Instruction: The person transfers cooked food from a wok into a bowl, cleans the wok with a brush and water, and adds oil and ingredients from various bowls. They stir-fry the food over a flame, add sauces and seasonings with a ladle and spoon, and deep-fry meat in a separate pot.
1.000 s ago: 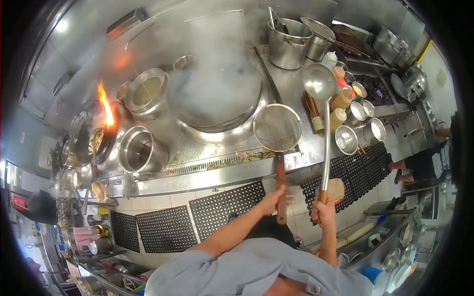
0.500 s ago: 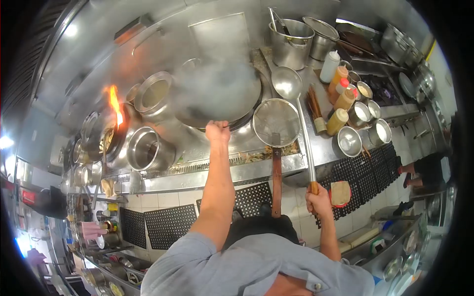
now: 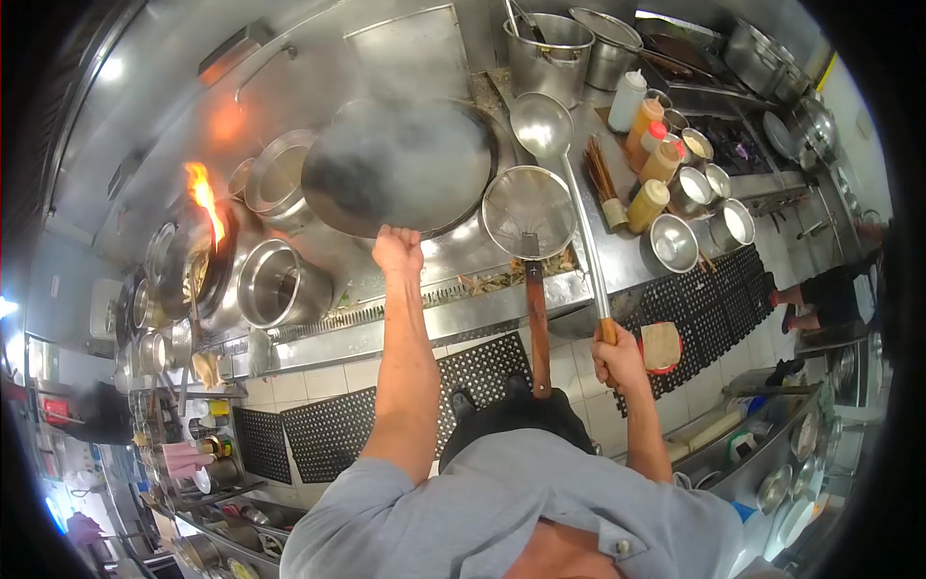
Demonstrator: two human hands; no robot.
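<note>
Two hands at work, both closed on metal. Nearest the person, the right hand is fisted round the wooden end of the ladle, whose long shaft runs up past the range lip so that the bowl lies just right of the wok. The left hand is clenched on the wok's near rim, at its lower edge; the exact finger hold is not resolvable. The wok sits tilted on the burner ring, dark and smoking, with no contents visible.

Judged step: handling the hot, apparently empty wok by its rim, ladle held ready. The next move would call for a firm rim grip and a level lift or tilt, with the ladle bowl brought left over the wok without clipping the strainer.

Edges and room, all relative to the wok:
- Strainer lies just right and nearer, its handle overhanging the range lip between the two arms.
- Pot stands near left, a second pot behind it; both close.
- Flame burns farther left, well apart.
- Sauce bottles and bowls crowd the far right.
- Tall stockpot stands behind right.

Open room is mainly toward the person, over the drain grate.
</note>
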